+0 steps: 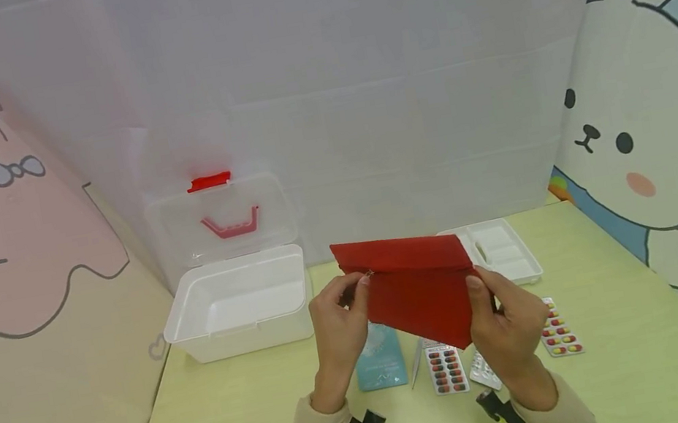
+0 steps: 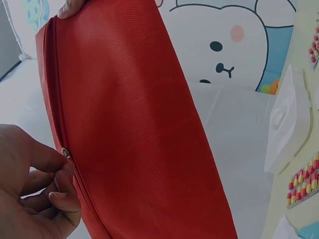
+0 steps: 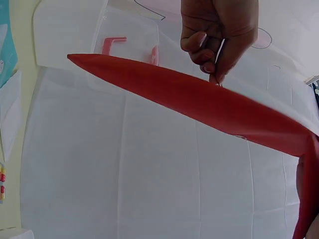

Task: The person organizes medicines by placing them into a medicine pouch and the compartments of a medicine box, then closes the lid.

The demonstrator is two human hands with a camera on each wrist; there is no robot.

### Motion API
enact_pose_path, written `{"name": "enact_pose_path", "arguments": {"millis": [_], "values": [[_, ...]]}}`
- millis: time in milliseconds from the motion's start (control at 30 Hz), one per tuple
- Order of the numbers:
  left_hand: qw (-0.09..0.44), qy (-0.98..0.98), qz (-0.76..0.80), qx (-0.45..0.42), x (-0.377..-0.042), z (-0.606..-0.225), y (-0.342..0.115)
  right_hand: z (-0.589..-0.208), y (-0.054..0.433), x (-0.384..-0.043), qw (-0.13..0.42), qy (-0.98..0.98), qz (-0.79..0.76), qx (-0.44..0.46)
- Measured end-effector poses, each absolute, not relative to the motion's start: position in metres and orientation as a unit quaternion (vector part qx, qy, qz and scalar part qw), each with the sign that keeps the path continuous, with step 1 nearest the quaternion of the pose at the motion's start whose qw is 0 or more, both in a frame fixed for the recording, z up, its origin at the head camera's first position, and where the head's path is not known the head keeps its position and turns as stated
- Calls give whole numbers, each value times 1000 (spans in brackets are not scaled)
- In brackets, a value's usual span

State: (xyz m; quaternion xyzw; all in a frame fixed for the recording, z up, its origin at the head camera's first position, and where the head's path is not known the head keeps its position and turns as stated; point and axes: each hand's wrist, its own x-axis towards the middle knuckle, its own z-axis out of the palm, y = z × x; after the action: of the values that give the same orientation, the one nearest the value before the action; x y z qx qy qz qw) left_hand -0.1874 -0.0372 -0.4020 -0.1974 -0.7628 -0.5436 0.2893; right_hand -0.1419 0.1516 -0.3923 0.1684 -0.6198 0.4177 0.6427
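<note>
A red zippered pouch (image 1: 419,295) is held up above the table between both hands. At its left part, my left hand (image 1: 340,326) pinches the small metal zipper pull (image 2: 66,153) between thumb and fingers. My right hand (image 1: 508,321) grips the pouch's right end, thumb on the near face. In the left wrist view, the zipper runs along one long edge of the pouch, and the right hand's fingertips (image 2: 71,8) show at the far end. The right wrist view catches the pouch from below, nearly edge-on. Whatever is inside the pouch is hidden.
Back left, a white box (image 1: 246,337) stands with its clear lid (image 1: 181,225) raised. A white compartment tray (image 1: 520,264) lies back right. Below the pouch are a blue packet (image 1: 380,360), a thin pale tool (image 1: 416,366) and blister packs (image 1: 448,370); another blister pack (image 1: 560,332) lies right.
</note>
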Motion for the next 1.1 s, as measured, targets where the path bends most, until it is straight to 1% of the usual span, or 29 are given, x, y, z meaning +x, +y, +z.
{"name": "enact_pose_path", "arguments": {"millis": [267, 800, 1100], "values": [[302, -762, -543, -184, -193, -408, -48, -393, 156, -141, 627, -617, 448, 159], [341, -773, -524, -110, -204, -411, -76, -388, 164, -139, 636, -579, 494, 127], [347, -771, -522, -114, -207, -411, -86, -384, 164, -140, 624, -561, 529, 128]]}}
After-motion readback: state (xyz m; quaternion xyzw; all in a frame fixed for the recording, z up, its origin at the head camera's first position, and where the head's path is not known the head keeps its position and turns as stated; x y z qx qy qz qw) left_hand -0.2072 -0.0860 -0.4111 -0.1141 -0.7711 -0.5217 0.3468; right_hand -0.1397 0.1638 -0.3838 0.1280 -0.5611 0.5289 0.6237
